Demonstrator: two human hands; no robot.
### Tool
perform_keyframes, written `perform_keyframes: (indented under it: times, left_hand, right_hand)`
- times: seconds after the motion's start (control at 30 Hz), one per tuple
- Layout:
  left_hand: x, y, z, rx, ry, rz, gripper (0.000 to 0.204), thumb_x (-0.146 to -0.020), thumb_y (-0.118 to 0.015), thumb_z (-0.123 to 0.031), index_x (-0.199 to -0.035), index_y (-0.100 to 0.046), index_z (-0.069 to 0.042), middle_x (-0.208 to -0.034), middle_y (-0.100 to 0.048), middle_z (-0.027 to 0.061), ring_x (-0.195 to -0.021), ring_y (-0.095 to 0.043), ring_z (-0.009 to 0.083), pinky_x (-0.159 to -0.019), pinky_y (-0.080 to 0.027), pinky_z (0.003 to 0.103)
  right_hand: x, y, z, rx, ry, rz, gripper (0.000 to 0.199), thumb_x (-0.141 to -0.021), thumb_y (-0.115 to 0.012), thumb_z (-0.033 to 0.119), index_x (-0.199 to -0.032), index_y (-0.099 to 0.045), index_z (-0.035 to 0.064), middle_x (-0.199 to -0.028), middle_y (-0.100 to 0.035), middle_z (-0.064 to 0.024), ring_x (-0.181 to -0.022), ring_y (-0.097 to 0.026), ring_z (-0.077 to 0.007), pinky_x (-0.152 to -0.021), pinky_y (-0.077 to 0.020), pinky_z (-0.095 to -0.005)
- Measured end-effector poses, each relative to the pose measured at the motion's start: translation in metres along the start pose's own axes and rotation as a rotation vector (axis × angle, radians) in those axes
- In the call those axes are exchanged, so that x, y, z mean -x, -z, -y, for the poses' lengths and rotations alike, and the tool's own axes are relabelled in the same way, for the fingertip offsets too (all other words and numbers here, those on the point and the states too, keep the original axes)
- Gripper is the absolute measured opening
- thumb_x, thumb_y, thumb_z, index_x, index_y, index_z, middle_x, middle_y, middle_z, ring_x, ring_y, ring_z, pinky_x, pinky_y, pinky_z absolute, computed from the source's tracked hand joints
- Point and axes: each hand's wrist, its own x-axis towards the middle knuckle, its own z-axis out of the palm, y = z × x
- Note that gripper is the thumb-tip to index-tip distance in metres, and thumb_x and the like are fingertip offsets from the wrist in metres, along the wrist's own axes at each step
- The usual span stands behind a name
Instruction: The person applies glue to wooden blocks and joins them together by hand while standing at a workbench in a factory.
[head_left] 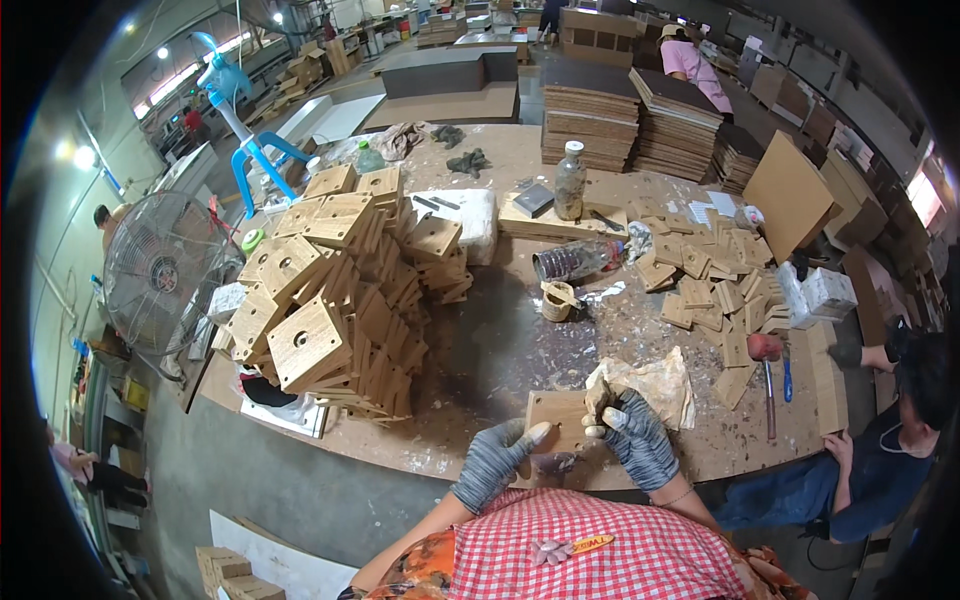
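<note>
Close to the table's near edge, a flat wooden plate [556, 412] with drilled holes is gripped along its left side by my left hand [494, 462], thumb on top. My right hand [638, 440], in the same kind of grey knitted glove with pale fingertips, pinches a small crumpled brownish rag [598, 398] at the plate's right end. Behind the right hand lies a stained cream cloth [662, 380]. A small tub [556, 302] with a flat stick across it stands further back.
A tall stack of drilled wooden plates [310, 345] rises at left. Smaller wooden pieces [715, 265] lie heaped at right, near a red-headed mallet [766, 350]. A plastic bottle [575, 262] lies behind the tub. A co-worker [895, 430] is at the right edge; a fan [165, 265] stands left.
</note>
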Motion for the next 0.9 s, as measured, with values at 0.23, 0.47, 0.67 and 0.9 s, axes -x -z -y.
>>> perform_keyframes:
  times: [0.23,0.47,0.67,0.9]
  left_hand:
    - [-0.009,0.002,0.015,-0.078,-0.059,0.042,0.040,-0.088,-0.066,-0.031,-0.109,-0.062,0.003,-0.093,-0.066,0.0079,-0.078,-0.060,0.0096,-0.064,-0.051,0.024]
    - [-0.015,0.002,0.028,-0.092,-0.128,0.048,0.045,-0.085,-0.071,-0.018,-0.121,-0.055,0.003,-0.105,-0.064,0.0084,-0.088,-0.060,0.0111,-0.073,-0.053,0.026]
    - [-0.014,-0.002,0.022,-0.028,-0.086,0.037,0.048,-0.083,-0.072,-0.018,-0.123,-0.054,0.002,-0.108,-0.065,0.0112,-0.092,-0.061,0.0135,-0.082,-0.051,0.027]
    - [-0.012,-0.010,0.025,0.010,-0.210,0.021,0.040,-0.083,-0.071,-0.008,-0.118,-0.055,0.001,-0.108,-0.064,0.0067,-0.097,-0.059,0.0123,-0.084,-0.049,0.027]
  right_hand:
    - [0.000,-0.019,-0.001,0.308,0.091,-0.159,0.036,-0.087,-0.064,0.014,-0.118,-0.053,-0.0014,-0.105,-0.062,-0.0084,-0.094,-0.062,-0.0135,-0.082,-0.0529,-0.0261]
    - [-0.006,-0.014,-0.012,0.500,0.311,-0.114,0.038,-0.082,-0.070,0.016,-0.114,-0.058,0.0001,-0.109,-0.061,-0.0090,-0.100,-0.059,-0.0164,-0.086,-0.0496,-0.0296]
    - [-0.005,-0.027,-0.005,1.071,0.514,-0.076,0.033,-0.076,-0.075,0.019,-0.104,-0.066,0.0039,-0.107,-0.062,-0.0102,-0.102,-0.057,-0.0235,-0.092,-0.0455,-0.0346]
    - [-0.006,-0.035,-0.003,1.044,0.520,0.036,0.037,-0.081,-0.069,0.023,-0.113,-0.064,0.0055,-0.114,-0.057,-0.0133,-0.112,-0.050,-0.0291,-0.098,-0.0405,-0.0387]
